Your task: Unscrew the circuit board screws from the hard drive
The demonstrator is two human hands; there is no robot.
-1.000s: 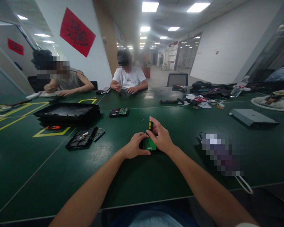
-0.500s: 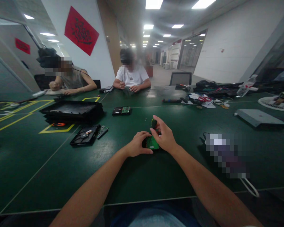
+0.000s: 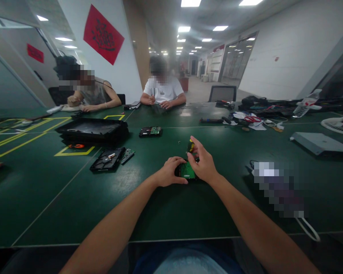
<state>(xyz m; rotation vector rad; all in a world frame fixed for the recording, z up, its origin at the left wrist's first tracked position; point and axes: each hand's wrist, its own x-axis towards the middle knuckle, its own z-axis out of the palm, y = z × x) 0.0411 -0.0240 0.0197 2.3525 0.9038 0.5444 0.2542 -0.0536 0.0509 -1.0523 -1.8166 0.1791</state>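
Note:
A hard drive with its green circuit board facing up lies on the green table in front of me. My left hand curls over the drive's left side and holds it down. My right hand pinches a small screwdriver with a yellow and black handle, standing upright over the drive's far edge.
Stacked black trays stand at the left, with an opened drive, a loose board and another drive nearby. Tools and scissors lie at the back right, beside a grey box. Two people sit across the table.
The view has drifted, so everything sits slightly to the right and higher in the picture. Both hands stay on the drive and screwdriver in the same grip.

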